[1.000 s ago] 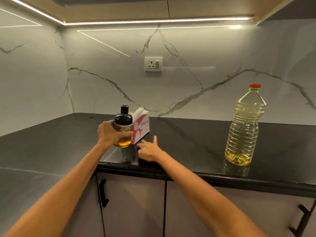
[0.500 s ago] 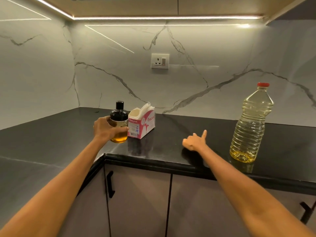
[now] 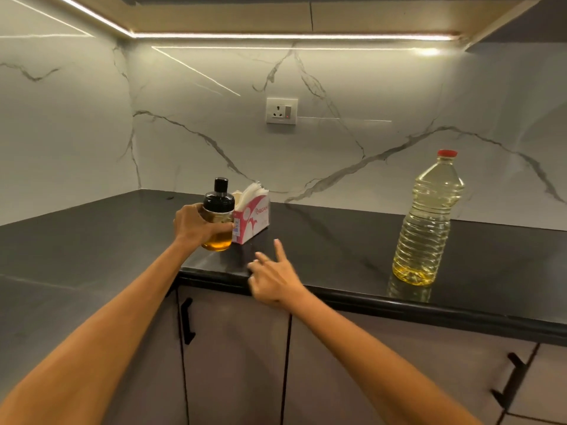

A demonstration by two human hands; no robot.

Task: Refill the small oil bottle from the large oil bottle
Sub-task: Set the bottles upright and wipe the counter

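Head view: the black bench (image 3: 322, 240) turns an inner corner at its front edge. There the left hand (image 3: 196, 225) wraps its fingers round the small oil bottle (image 3: 217, 220), black-capped and upright, amber oil low in it, just beside a tissue box (image 3: 253, 217). The right hand (image 3: 273, 277) hovers over the front edge, fingers loosely spread, empty. Open bench separates it from the large oil bottle (image 3: 428, 222), red-capped, near the front edge, mostly full.
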